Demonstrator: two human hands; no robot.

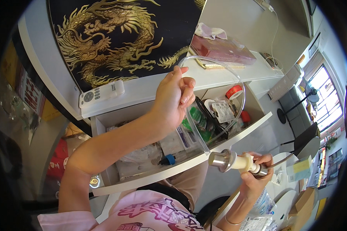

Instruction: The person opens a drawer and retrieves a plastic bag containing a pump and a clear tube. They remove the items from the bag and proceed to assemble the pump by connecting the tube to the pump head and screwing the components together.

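My left hand (175, 92) is closed around a clear flexible tube (241, 82), above an open drawer. The tube arcs up and right from the hand, then bends back down over the drawer's front edge; a straighter length runs down below my fingers. At the lower right, my right hand (256, 173) grips a pump-like fitting (241, 163) lying sideways. It has a shiny metal end with a flange, a cream plastic middle and a metal part partly covered by my fingers. A thin grey rod sticks out on its right side.
The white drawer (150, 170) holds green packets, black cable, a red tape roll (234, 92) and a blue-capped item (167, 159). On the shelf above are a white remote (102, 94) and a pink box (223, 50). A cluttered table (283, 188) stands at right.
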